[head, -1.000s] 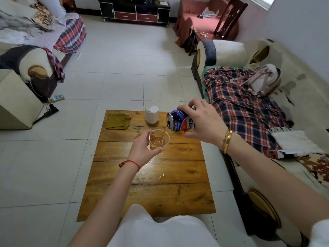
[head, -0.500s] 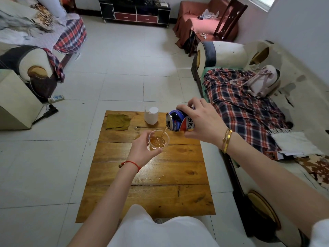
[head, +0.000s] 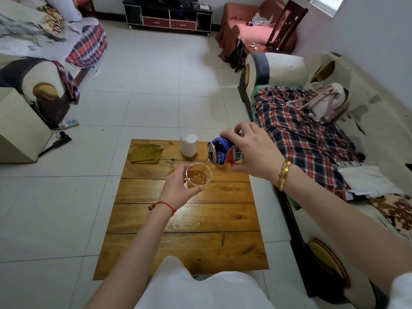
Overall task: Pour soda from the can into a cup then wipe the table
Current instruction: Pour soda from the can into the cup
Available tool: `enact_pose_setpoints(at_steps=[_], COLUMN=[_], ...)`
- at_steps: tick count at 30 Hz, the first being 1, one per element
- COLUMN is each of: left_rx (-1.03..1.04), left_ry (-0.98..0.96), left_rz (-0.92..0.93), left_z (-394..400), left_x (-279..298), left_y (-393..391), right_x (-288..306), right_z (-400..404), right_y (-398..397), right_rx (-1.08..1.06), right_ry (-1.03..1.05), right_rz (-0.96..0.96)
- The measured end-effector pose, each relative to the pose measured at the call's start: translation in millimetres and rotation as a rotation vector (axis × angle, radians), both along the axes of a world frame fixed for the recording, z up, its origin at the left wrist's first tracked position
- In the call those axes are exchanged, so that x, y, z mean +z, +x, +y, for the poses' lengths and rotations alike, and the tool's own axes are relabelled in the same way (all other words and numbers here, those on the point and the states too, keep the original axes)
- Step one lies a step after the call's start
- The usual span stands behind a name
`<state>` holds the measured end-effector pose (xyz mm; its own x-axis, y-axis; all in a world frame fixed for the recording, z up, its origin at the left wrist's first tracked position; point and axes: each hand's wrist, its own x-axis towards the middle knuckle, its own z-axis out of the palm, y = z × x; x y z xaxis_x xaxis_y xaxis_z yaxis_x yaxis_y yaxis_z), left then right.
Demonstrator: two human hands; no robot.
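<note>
Nearest the camera, white-clad knees (head: 200, 291) are seen at the near edge of a wooden table (head: 187, 246); both forearms are stretched out above its planks. The left hand (head: 178, 188), marked by a red string (head: 166, 205) at the wrist, is curled around a clear cup (head: 199, 176), which is held up above the middle of the table; the cup is partly filled with amber soda. The right hand (head: 252, 152), with gold bangles (head: 284, 176) at the wrist, is clamped around a blue, white and red can (head: 224, 151); the can is tipped on its side just beyond and to the right of the cup, its mouth turned toward the cup, and a thin stream (head: 205, 163) is seen falling from it into the drink. A few wet glints are visible on the boards nearer the camera. Farther along the table, a folded olive cloth (head: 146, 153) is laid at the far left corner; a white paper roll (head: 188, 144) is stood upright near the far edge, left of the can. Beyond the table a tiled floor (head: 156, 97) is spread out; a sofa draped with a plaid blanket (head: 296, 130) is placed to the right, and a dark cabinet (head: 167, 15) is set against the far wall.
</note>
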<state>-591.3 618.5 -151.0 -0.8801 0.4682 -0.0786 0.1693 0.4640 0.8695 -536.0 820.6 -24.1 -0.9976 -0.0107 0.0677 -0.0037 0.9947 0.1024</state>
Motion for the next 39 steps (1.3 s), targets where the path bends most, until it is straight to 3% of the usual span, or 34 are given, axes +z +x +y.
enact_pose_setpoints(at_steps=[39], left_rx=[-0.002], left_ry=[0.025], left_rz=[0.003], left_z=[0], left_x=[-5], left_y=[11], right_x=[5], right_z=[3], right_y=[1], right_rx=[0.032], right_ry=[0.006], right_rz=[0.062])
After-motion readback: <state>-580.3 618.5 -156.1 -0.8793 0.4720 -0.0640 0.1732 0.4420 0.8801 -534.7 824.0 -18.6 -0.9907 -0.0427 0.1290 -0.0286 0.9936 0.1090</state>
